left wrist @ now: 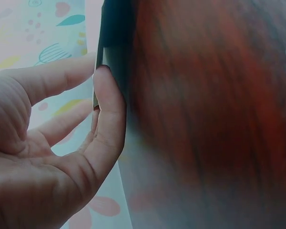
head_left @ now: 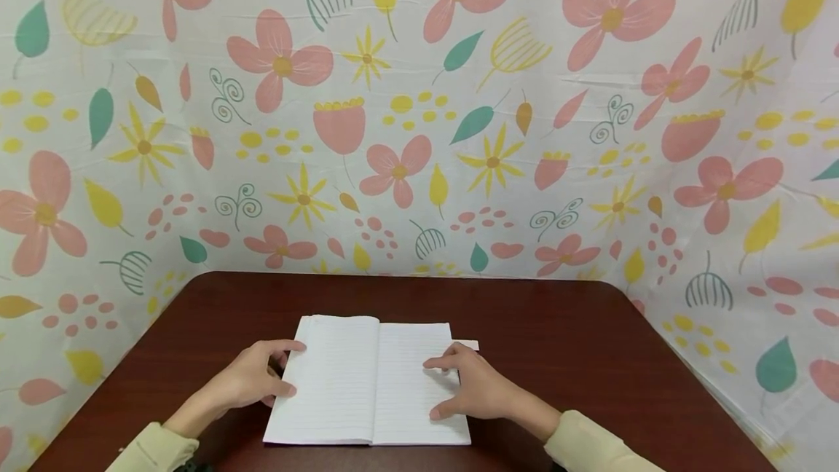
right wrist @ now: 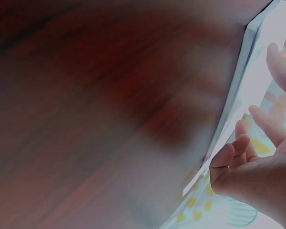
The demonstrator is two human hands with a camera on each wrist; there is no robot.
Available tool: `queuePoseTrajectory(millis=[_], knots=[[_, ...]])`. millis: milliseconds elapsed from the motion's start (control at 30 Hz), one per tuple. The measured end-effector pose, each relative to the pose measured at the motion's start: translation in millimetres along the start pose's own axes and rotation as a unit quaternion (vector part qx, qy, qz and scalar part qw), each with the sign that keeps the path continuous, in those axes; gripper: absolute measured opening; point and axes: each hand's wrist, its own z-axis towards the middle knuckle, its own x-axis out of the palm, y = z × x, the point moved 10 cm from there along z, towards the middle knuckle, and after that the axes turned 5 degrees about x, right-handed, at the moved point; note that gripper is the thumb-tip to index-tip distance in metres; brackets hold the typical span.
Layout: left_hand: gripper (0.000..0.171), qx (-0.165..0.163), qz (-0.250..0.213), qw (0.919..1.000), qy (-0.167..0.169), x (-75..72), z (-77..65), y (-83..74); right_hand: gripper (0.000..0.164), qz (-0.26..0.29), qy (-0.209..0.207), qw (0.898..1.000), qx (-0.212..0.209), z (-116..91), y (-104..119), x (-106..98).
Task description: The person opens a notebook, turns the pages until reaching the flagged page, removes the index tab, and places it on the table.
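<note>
An open notebook with white ruled pages lies on the table. My left hand grips its left edge, thumb and index finger over the page and other fingers beneath. In the left wrist view a finger of the left hand bends behind the dark underside of the notebook. Over the right page is my right hand, thumb and index finger apart and a shadow under them. The right wrist view has the right hand beside the notebook's edge, its fingers loosely bent.
A white paper strip sticks out past the notebook's upper right side. The dark reddish-brown table has rounded far corners. Behind and beside it hangs a white cloth printed with flowers and leaves.
</note>
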Motion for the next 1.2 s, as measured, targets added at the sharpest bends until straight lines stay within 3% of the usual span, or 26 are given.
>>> queuePoseTrajectory(millis=[467,1200], knots=[[0.065,-0.005,0.003,1.0,0.004,-1.1,-1.1,-1.2,0.08,0.011,0.012,0.999,0.039,-26,-24,-7],[0.064,-0.012,0.009,0.9999,0.001,0.3,0.4,0.0,0.08,0.006,0.027,0.997,0.066,-30,-31,-5]])
